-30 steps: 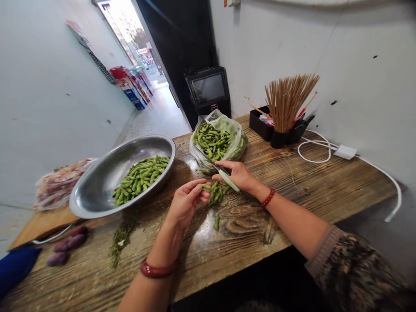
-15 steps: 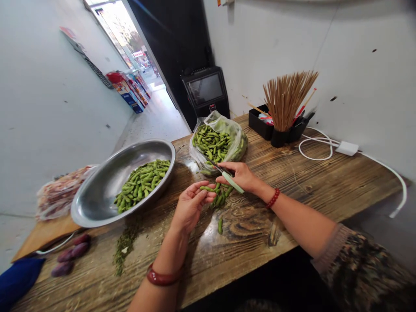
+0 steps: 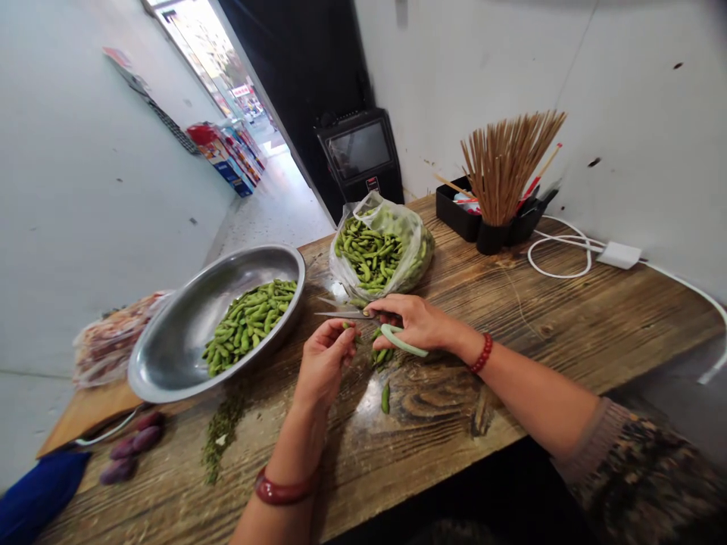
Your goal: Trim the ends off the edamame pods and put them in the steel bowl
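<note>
1. We see the left hand [image 3: 323, 362] with its thumb and fingertips pinched together on an edamame pod [image 3: 346, 325], of which only small green parts show; a red bangle [image 3: 284, 488] circles the wrist.
2. We note the right hand [image 3: 417, 322] with its fingers curled at the pale green handles of the scissors [image 3: 404, 342]; how its hidden fingers lie we cannot tell. The blades are parted and point leftward, just beyond the left hand's fingertips. A red beaded bracelet [image 3: 482, 353] circles this wrist.
3. Below the hands, we find a small heap of pods [image 3: 382, 357] on the wooden table [image 3: 437, 446], with a single loose pod [image 3: 385, 397] nearer the wearer.
4. Behind the right hand, we observe a clear plastic bag [image 3: 344, 274] filled with pods.
5. To the left, we identify a metal basin [image 3: 170, 333] with a mound of pods [image 3: 250, 322] at its right side; plant trimmings [image 3: 219, 443] lie nearer the wearer.
6. Toward the wall, we mark thin wooden skewers [image 3: 503, 166] standing in a black cup [image 3: 492, 239].
</note>
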A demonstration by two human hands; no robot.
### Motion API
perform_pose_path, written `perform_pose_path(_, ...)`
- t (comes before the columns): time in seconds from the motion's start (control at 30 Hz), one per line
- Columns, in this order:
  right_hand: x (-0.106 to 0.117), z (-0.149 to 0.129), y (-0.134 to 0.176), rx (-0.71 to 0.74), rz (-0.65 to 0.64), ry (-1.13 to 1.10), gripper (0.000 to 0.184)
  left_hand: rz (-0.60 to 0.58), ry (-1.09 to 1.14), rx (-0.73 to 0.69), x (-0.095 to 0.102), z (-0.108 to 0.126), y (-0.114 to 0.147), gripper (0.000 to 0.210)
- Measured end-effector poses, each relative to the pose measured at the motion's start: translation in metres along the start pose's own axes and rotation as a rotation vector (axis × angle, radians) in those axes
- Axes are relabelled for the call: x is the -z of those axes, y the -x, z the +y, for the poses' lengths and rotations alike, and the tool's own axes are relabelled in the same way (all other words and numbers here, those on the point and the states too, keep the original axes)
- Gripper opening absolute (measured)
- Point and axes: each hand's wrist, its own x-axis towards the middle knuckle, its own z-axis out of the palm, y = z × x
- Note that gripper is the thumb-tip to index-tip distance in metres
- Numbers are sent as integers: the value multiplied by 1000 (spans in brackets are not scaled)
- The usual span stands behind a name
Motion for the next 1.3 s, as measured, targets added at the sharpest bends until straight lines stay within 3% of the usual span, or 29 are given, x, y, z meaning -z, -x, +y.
perform_pose_path(0.33, -2, -3, 5, 51, -22, 188, 67, 51, -20, -16, 5, -4, -1, 28)
perform_pose_path(0.9, -8, 0, 5, -23, -122, 157, 60, 18, -81, -16, 15, -7, -2, 19)
perform_pose_path(1.3, -10, 6, 3, 11, -90, 123, 53, 48, -115, -75, 15, -7, -2, 19)
